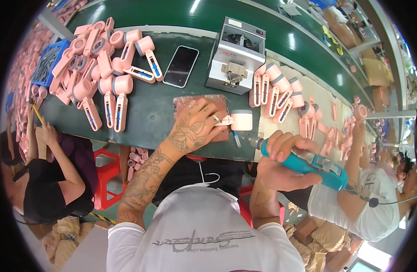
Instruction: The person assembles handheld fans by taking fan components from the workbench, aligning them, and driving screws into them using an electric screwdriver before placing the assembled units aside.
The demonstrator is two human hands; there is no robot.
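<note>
My left hand lies over a worn reddish pad and grips the handle of a pink handheld fan. Its round, grey-rimmed head sticks out to the right of my fingers; most of the handle is hidden beneath them. In my right hand is a teal electric screwdriver, with fingers wrapped around its body. The screwdriver's tip points left, below and apart from the fan head. Beside the pad lies a small blue-and-clear stick.
Pink fans with open handles are heaped at the left; several more lie right. A phone and a grey metal machine stand behind the pad. Farther left is a blue basket. Co-workers sit on both sides.
</note>
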